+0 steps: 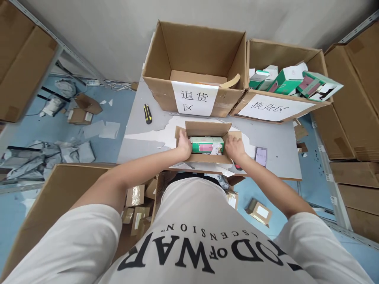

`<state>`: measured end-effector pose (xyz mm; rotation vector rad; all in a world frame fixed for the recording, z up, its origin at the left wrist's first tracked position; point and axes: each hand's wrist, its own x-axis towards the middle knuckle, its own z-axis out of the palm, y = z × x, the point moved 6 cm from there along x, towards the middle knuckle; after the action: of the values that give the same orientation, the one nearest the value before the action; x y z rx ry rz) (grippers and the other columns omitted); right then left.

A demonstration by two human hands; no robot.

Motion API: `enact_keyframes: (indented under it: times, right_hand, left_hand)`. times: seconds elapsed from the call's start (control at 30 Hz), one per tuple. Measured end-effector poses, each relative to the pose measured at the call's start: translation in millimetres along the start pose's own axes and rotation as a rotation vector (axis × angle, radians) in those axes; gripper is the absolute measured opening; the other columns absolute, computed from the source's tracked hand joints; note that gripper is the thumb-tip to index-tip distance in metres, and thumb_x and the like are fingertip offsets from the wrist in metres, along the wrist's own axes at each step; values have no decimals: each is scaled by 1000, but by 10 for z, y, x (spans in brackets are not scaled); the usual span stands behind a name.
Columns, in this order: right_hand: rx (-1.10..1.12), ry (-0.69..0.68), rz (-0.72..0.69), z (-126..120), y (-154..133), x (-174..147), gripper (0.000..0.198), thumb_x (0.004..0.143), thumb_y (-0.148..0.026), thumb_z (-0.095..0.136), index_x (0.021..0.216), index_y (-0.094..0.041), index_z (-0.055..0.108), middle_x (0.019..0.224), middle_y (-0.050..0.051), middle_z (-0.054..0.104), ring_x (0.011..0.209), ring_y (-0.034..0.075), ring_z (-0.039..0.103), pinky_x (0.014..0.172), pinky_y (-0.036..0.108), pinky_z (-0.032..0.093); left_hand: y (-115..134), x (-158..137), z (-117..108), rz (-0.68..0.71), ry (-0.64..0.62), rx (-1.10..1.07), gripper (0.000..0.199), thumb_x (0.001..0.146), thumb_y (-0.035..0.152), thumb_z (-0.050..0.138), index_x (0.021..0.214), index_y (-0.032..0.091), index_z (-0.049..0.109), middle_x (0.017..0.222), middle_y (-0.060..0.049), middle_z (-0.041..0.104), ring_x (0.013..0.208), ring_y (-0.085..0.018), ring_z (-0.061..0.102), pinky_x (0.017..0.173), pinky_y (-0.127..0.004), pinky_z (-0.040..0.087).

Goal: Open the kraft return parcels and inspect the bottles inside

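A small cardboard box (207, 158) stands with its flaps raised on the table in front of me. Inside it lies a green-and-white product box (204, 140) with a pink picture and crumpled white paper (217, 148) on top. My left hand (184, 146) grips the left wall and flap, its fingers partly hidden. On the opposite side, my right hand (234, 146) has its fingers curled around the right flap. Something red and black, partly covered, lies under my right wrist.
Behind stand two large cartons: the left one (156, 92) labelled in handwriting, the right one (319, 104) holding several green-and-white boxes. A yellow-black box cutter (147, 114) lies at left on the grey table (278, 146), a phone (261, 156) at right. Shelves flank both sides.
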<state>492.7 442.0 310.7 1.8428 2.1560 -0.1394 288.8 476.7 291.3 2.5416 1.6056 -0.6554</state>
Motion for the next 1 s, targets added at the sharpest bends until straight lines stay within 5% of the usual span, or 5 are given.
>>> enact_keyframes:
  times: [0.17,0.37,0.7,0.87,1.0]
  right_hand:
    - [205,185,-144,268,221,-272,70,94,-47,35,152,-11,23,156,21,29,141,41,27,110,72,7]
    - [592,312,-166,729,198,-216,90,90,-63,28,154,-11,-9,162,19,4,149,34,9,113,59,23]
    - [254,258,-120,215,190,-273,72,91,-52,39,150,-13,25,156,23,25,144,45,17,104,75,10]
    - [229,-5,-437,-305,-497,218,43,92,-25,43,133,-16,50,127,16,57,117,28,55,101,41,41]
    - [129,-347,-590,-207,-1136,803,66,75,-23,69,138,-20,48,133,15,52,119,30,55,92,34,47]
  left_hand:
    - [-297,-265,145,68,95,-304,114,72,75,50,151,0,17,158,-26,12,148,-40,10,115,-64,4]
    - [-268,-300,449,72,279,-584,154,44,84,67,152,2,-5,159,-28,5,149,-39,5,117,-59,11]
    - [-298,-306,356,42,282,-565,147,46,83,68,153,5,4,158,-29,10,147,-42,8,116,-61,5]
    - [-133,-566,66,159,318,-449,92,75,71,57,143,12,40,150,-23,38,143,-40,26,114,-65,-2]
    - [185,-781,38,266,293,-460,55,88,55,49,129,18,55,131,-16,59,127,-31,49,117,-60,7]
